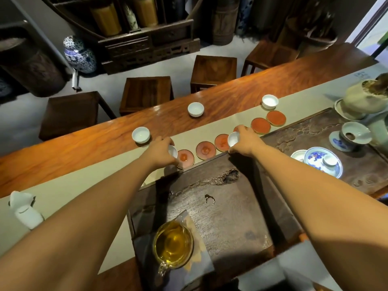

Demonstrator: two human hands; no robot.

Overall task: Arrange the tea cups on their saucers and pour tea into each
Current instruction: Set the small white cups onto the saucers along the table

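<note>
Along a grey runner point(88, 179) on a long wooden table point(69, 148), a person arranges small white cups for tea, each hand closed around one: the left hand point(160, 153) holds a cup point(172, 151) at the edge of the nearest red saucer point(185, 158), the right hand point(244, 141) holds another cup point(233, 139) over the middle of the saucer row. Three more cups wait on the bare wood beyond the runner, one to the left point(141, 134), one at centre point(195, 109) and one to the right point(269, 101). A glass pitcher point(172, 244) of amber tea stands on the dark carved tray point(231, 206) nearest the camera. Such cups look light, thin-walled and breakable, best pinched at the rim or wall with fingertips. Saucers sit close together, nearly touching, leaving little margin between placements; the open wood behind gives free reach.
</note>
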